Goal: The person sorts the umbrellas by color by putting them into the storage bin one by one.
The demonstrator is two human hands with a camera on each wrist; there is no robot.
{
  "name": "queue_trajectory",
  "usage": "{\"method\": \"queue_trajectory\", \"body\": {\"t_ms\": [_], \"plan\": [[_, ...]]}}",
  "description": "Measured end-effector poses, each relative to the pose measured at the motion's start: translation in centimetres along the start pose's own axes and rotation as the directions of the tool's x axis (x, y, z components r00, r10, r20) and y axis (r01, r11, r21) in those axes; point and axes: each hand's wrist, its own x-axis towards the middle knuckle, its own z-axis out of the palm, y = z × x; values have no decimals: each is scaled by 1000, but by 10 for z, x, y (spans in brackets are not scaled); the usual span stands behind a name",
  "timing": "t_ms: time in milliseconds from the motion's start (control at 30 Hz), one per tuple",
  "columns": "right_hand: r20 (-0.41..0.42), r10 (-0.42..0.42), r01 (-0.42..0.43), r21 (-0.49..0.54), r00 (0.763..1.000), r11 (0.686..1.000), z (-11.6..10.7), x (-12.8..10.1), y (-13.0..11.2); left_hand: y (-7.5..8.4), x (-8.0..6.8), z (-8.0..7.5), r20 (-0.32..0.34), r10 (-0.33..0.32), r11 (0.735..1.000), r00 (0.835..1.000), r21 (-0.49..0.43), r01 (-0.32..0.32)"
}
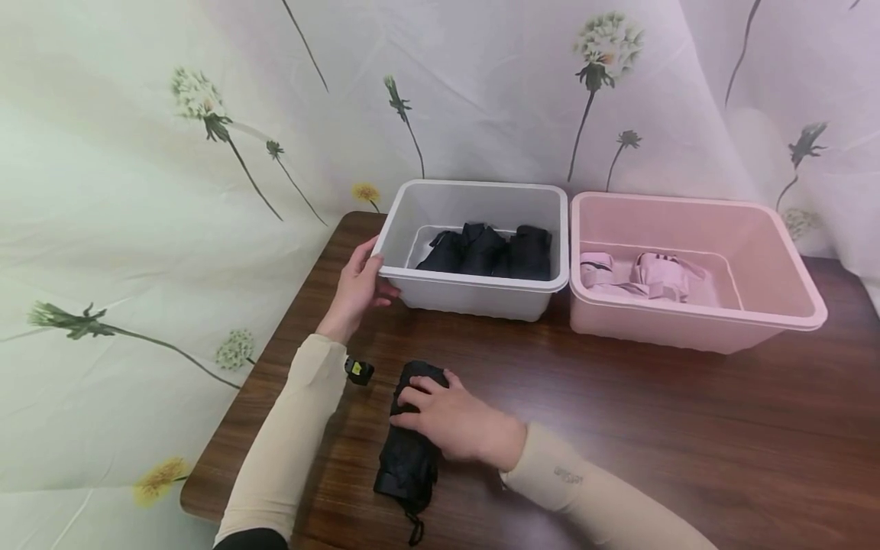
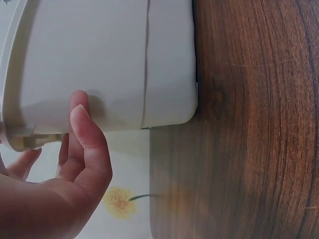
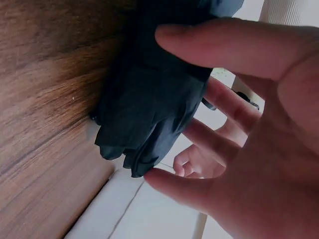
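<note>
A black folded umbrella (image 1: 406,451) with a cord loop lies lengthwise on the table. My right hand (image 1: 457,420) grips its far half from above; in the right wrist view the thumb (image 3: 194,45) presses one side and the fingers are round the other. My left hand (image 1: 354,294) holds the light grey bin (image 1: 474,298) at its left front corner. In the left wrist view its bent fingers (image 2: 92,139) are against the bin's outer wall. Several black folded umbrellas (image 1: 484,252) lie side by side inside that bin.
To the right, close beside the grey bin, stands a pink bin (image 1: 687,325) holding pink fabric bundles with straps (image 1: 660,276). A small black object with a yellow label (image 1: 359,371) is by the left wrist. A flower-printed curtain (image 1: 481,99) hangs behind the brown wooden table (image 1: 653,412).
</note>
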Motion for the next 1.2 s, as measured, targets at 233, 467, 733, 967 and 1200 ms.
{"method": "queue_trajectory", "body": {"t_ms": [233, 467, 733, 967, 1200], "plan": [[-41, 14, -18, -77, 999, 997, 4, 3, -3, 0, 0, -1, -3, -1, 1000, 1000, -2, 1], [-86, 12, -23, -118, 996, 993, 7, 2, -3, 0, 1, 0, -2, -6, 1000, 1000, -1, 6], [-58, 24, -34, -190, 998, 981, 4, -2, -5, -1, 2, 0, -3, -3, 1000, 1000, -17, 3], [-11, 39, -40, -118, 999, 992, 5, -5, -3, -2, 3, 0, -4, -5, 1000, 1000, -22, 5], [46, 16, -13, -57, 999, 998, 6, -5, 2, -1, 1, 1, -3, -6, 1000, 1000, -9, 6]]}}
